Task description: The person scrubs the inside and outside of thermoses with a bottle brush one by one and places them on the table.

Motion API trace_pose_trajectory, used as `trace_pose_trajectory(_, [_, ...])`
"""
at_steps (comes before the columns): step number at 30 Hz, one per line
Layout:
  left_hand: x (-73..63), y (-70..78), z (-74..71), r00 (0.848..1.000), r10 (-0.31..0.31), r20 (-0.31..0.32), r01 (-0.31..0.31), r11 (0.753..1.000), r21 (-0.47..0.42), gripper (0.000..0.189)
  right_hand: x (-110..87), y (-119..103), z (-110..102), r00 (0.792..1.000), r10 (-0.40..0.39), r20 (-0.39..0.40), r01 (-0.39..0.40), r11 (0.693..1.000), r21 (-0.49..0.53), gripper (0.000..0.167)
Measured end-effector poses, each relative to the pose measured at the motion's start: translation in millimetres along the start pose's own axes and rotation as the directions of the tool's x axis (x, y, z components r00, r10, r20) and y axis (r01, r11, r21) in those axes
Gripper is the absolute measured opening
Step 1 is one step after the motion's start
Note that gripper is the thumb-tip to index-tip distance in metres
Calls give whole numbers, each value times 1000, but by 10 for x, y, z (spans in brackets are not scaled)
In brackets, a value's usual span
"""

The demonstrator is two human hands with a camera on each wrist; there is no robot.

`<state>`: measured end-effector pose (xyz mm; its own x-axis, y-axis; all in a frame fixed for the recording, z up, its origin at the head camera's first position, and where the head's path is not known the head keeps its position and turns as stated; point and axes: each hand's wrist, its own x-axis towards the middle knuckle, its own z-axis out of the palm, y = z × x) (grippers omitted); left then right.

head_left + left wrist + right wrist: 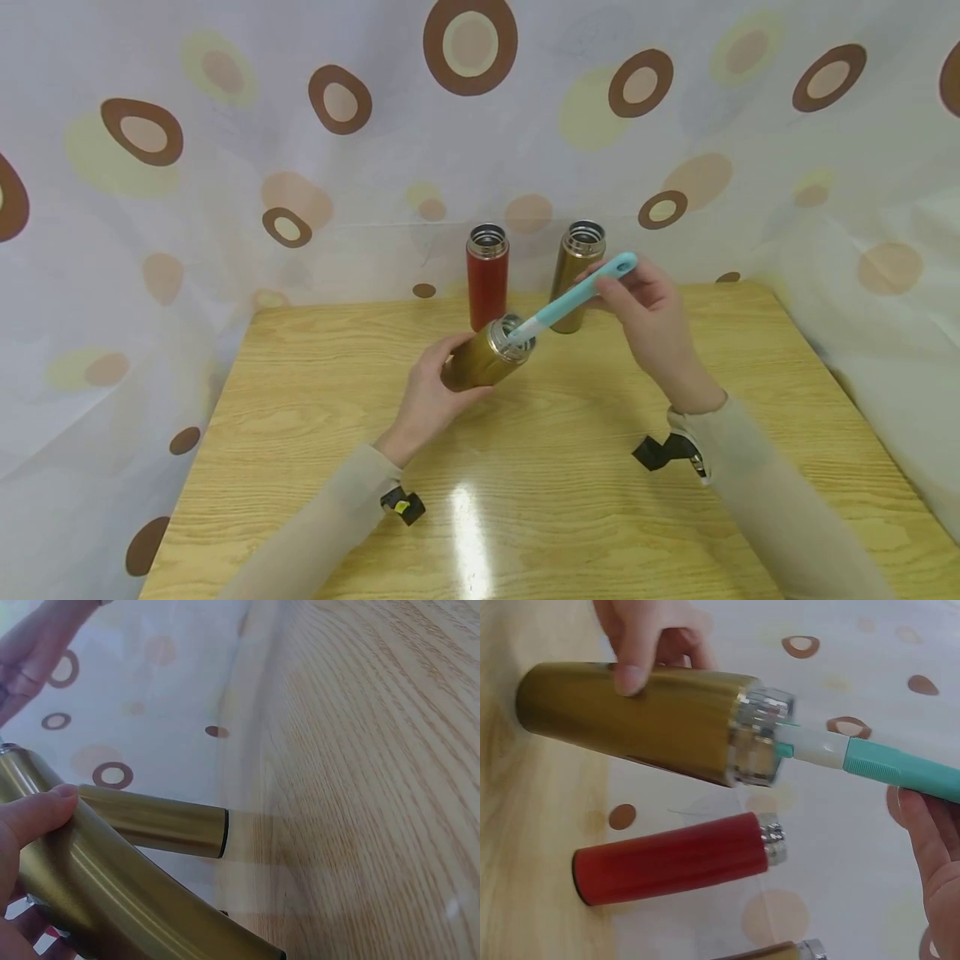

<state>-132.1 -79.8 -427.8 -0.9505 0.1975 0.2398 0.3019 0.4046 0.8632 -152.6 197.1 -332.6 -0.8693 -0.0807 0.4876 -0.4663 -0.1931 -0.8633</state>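
My left hand (433, 392) grips a gold thermos bottle (480, 363), tilted with its open steel mouth toward the upper right. In my right hand (655, 332) is a long turquoise and white handle (573, 302), pinched near its holed end. Its far end goes into the bottle's mouth, where the rest is hidden. The right wrist view shows the white part of the handle (821, 748) entering the bottle's steel neck (757, 739). The left wrist view shows the left thumb (46, 810) across the gold body (112, 877).
Behind the hands stand a red lidless bottle (488, 279) and a second gold lidless bottle (572, 265), the latter partly behind the right hand. They are on a wooden table (337, 417) near its back edge. A patterned curtain (390, 167) hangs behind and at the sides.
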Motion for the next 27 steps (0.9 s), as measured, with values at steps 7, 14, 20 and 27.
trace_pose_trajectory(7, [-3,-7,2,1000,17,-4,-17,1000,24,75,4,-22,-13,1000,-23,-16,24,998,52,15])
trace_pose_trajectory(14, [-2,19,29,1000,17,-2,-17,999,33,74,-103,172,62,997,37,65,-35,999,-40,16])
trace_pose_trajectory(20, [1,63,45,1000,16,10,-16,1000,25,73,-134,226,90,994,49,98,-43,997,-69,22])
trace_pose_trajectory(27, [-2,19,46,1000,7,6,-7,1000,8,74,-66,73,31,999,40,31,-39,998,-41,13])
